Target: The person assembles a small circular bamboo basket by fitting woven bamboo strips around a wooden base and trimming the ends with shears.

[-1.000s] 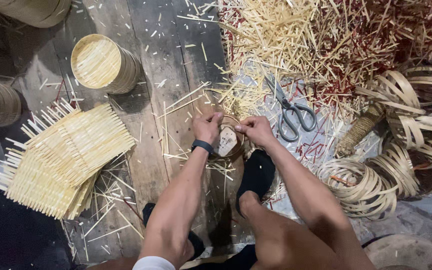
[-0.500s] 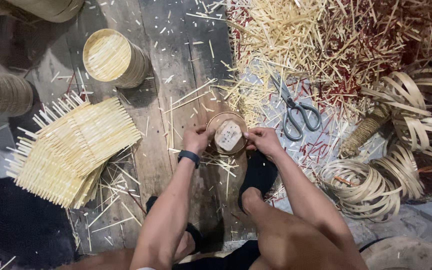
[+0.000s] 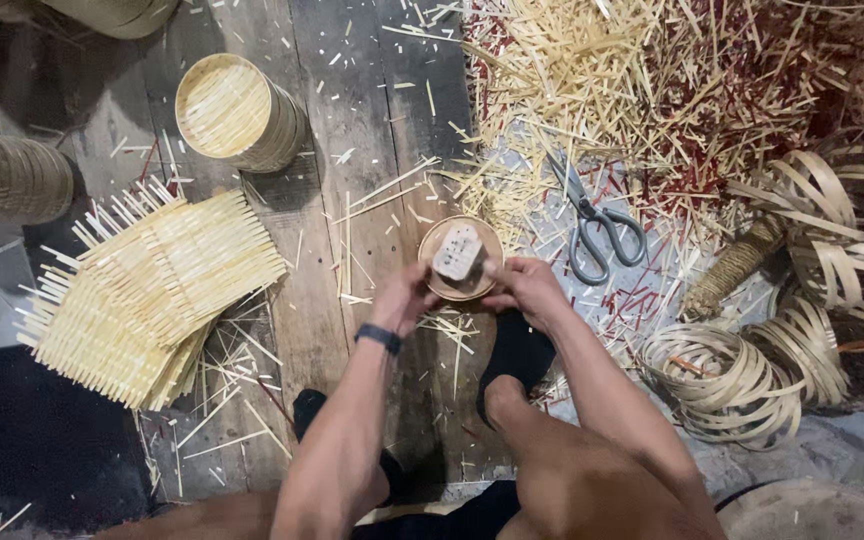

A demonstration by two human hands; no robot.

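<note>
Held at frame centre between left hand (image 3: 407,298) and right hand (image 3: 524,290), fingers closed around the rim: a small round bamboo hoop (image 3: 460,258) with a pale block (image 3: 457,252) inside, probably light, stiff, slightly springy, best gripped at opposite edges.

Dark plank floor (image 3: 352,120) all round, littered with pale splinters. At ten o'clock a round woven basket (image 3: 237,112) stands on it; at nine a stack of woven bamboo mats (image 3: 147,295). Scissors (image 3: 597,225) lie at two beside the heap of bamboo offcuts (image 3: 652,80); coiled bamboo strips (image 3: 727,380) at four.
</note>
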